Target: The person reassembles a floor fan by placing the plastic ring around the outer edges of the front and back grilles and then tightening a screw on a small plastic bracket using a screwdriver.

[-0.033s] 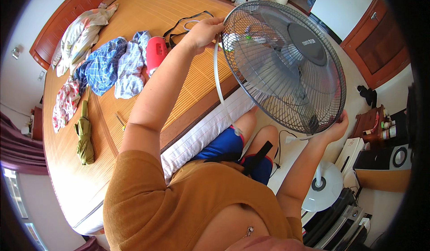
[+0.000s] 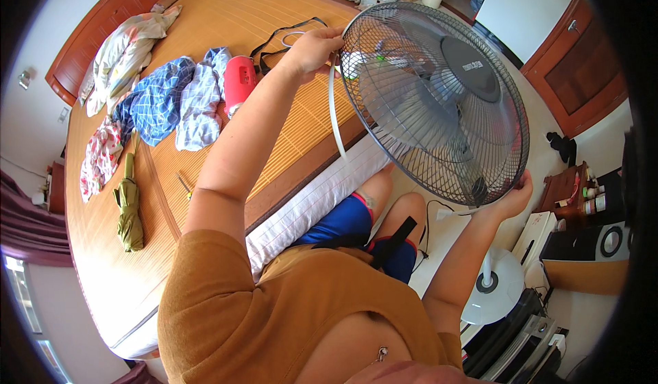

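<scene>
Bedroom walls frame what I see through the head camera, with a wide bed (image 2: 240, 7) under a tan slatted mat filling the left. Right of centre I have the caged fan head (image 2: 439, 103) raised and tilted, beyond the bed's near edge. Below it stands a round pale base (image 2: 507, 291). On the mat lie a blue checked cloth (image 2: 161, 103), a folded green umbrella (image 2: 129, 209) and a red cylinder (image 2: 239, 82). My left hand (image 2: 317, 52) is closed on the fan's upper left rim; my right hand (image 2: 513, 197) curls around the lower right rim — its fingers partly hidden. Beneath the left hand hangs a curved white strip (image 2: 334, 120).
</scene>
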The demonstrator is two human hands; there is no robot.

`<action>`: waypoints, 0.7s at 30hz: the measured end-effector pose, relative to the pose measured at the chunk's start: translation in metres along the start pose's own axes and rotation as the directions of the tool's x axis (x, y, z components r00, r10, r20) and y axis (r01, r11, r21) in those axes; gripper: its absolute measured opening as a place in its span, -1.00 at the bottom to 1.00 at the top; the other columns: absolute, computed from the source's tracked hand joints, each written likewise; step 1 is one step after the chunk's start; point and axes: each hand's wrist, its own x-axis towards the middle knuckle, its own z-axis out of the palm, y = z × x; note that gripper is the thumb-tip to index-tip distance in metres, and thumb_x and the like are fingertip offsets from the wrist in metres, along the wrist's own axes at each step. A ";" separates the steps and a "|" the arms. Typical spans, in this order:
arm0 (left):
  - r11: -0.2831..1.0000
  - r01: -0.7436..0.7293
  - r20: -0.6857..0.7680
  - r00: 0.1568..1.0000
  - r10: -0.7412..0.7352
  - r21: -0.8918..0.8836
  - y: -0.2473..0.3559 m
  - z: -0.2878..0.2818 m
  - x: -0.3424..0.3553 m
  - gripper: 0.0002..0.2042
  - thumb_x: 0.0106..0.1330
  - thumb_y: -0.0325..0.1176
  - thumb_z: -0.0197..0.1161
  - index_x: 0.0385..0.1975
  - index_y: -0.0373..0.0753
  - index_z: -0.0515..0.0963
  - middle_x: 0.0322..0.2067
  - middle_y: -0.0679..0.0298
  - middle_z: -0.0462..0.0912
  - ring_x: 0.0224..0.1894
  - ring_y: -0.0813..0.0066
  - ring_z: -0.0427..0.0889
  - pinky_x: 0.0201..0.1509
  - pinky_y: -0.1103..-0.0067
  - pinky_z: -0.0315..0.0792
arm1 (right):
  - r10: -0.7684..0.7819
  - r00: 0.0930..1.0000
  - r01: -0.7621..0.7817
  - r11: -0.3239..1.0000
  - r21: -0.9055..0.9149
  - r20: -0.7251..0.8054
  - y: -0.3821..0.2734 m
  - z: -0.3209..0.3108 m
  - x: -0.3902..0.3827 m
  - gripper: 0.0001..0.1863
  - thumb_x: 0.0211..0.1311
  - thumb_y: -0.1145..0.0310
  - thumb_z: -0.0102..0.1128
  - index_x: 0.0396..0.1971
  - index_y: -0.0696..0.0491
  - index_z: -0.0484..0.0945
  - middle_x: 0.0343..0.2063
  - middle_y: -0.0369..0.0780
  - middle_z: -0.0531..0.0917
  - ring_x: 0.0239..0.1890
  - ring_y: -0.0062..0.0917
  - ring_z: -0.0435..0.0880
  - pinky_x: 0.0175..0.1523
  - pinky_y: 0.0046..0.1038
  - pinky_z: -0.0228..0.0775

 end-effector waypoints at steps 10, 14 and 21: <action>0.999 -0.032 -0.192 0.981 0.037 0.032 -0.005 0.003 0.003 -0.77 0.24 -0.37 0.01 -0.23 -0.37 0.48 -0.57 0.24 0.50 -0.71 0.54 0.46 -0.73 0.66 0.33 | 0.031 0.999 -0.030 0.999 0.019 -0.022 -0.001 0.002 -0.001 -0.69 0.11 0.36 -0.14 -0.31 0.24 0.53 -0.36 -0.20 0.54 -0.31 -0.52 0.49 -0.18 -0.55 0.35; 0.984 -0.069 -0.234 0.966 0.106 0.163 -0.004 0.006 0.001 -0.78 0.23 -0.36 0.02 -0.31 -0.41 0.50 -0.64 0.26 0.50 -0.77 0.54 0.45 -0.76 0.66 0.32 | 0.035 0.999 -0.034 0.999 0.039 -0.016 -0.001 0.003 -0.002 -0.68 0.11 0.36 -0.14 -0.31 0.25 0.52 -0.36 -0.20 0.53 -0.32 -0.52 0.50 -0.19 -0.55 0.35; 0.954 -0.091 -0.220 0.963 0.157 0.286 0.000 0.004 -0.004 -0.78 0.22 -0.37 0.02 -0.39 -0.43 0.52 -0.69 0.25 0.49 -0.78 0.57 0.44 -0.79 0.68 0.27 | -0.002 1.000 0.002 1.000 0.000 0.008 -0.005 0.004 -0.007 -0.69 0.11 0.36 -0.16 -0.34 0.25 0.52 -0.38 -0.21 0.53 -0.32 -0.52 0.50 -0.19 -0.56 0.34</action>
